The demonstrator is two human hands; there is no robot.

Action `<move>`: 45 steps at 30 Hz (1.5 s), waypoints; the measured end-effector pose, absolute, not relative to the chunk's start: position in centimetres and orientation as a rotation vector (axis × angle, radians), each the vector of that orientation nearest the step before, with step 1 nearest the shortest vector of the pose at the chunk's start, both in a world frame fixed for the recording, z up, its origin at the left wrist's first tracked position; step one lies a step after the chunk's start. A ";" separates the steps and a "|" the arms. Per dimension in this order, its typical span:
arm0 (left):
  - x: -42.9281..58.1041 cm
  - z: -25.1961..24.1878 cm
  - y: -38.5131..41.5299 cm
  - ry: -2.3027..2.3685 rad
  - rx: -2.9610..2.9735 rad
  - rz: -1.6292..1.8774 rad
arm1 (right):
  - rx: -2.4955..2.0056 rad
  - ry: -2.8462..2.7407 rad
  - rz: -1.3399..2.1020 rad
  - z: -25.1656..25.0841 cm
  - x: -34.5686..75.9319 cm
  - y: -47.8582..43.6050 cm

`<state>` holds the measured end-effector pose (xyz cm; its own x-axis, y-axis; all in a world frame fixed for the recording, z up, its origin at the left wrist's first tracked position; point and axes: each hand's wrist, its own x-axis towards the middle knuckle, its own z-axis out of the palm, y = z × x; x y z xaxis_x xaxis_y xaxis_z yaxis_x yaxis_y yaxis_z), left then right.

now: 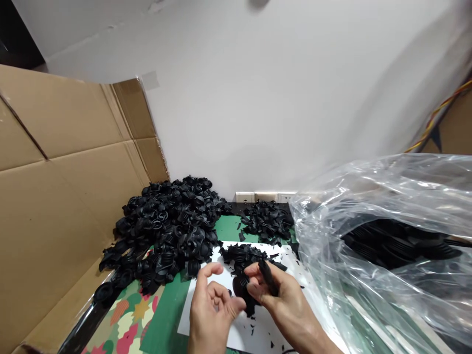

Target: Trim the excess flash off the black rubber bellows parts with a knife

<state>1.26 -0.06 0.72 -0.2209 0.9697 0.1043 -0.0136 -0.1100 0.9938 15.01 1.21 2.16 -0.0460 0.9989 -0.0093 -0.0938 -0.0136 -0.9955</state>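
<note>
My left hand (216, 309) is raised over a white sheet (197, 300), its fingers loosely curled and the thumb apart, with nothing visible between them. Beside it, my right hand (283, 297) is closed around a dark, slim tool (268, 278) that sticks up between thumb and fingers; its exact kind is unclear. Just under the right fingertips is a black ribbed rubber piece (241, 287); whether the fingers touch it I cannot tell. Behind both hands a small heap of black rubber pieces (239, 253) lies on the sheet, with small black scraps around.
A large pile of black ribbed rubber parts (173, 221) stands at left, against a cardboard box (73, 162). Black trimmings (269, 219) are heaped near the wall sockets (245, 197). At right, a clear plastic bag (332, 206) contains black parts (398, 241). Green board (167, 314) shows underneath.
</note>
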 end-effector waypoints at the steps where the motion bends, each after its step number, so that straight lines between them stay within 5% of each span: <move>1: 1.5 0.7 -0.2 1.316 1.207 1.476 | -1.119 -1.149 1.298 2.2 15.0 1.2; 10: 1.0 1.3 0.1 1.041 0.958 1.208 | -1.030 -0.955 1.467 2.9 14.5 0.3; 29: -0.2 2.1 -0.3 1.079 1.329 1.368 | -1.002 -0.911 1.531 2.4 13.7 0.1; 45: 0.3 1.6 -0.1 0.936 0.669 1.305 | -1.042 -0.888 1.431 2.4 13.1 -0.2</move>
<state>0.33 -0.11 1.61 0.0045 0.9812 -0.1931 -0.4975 0.1697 0.8507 13.15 -0.22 2.43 -0.0111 0.9927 -0.1198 -0.3331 -0.1167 -0.9356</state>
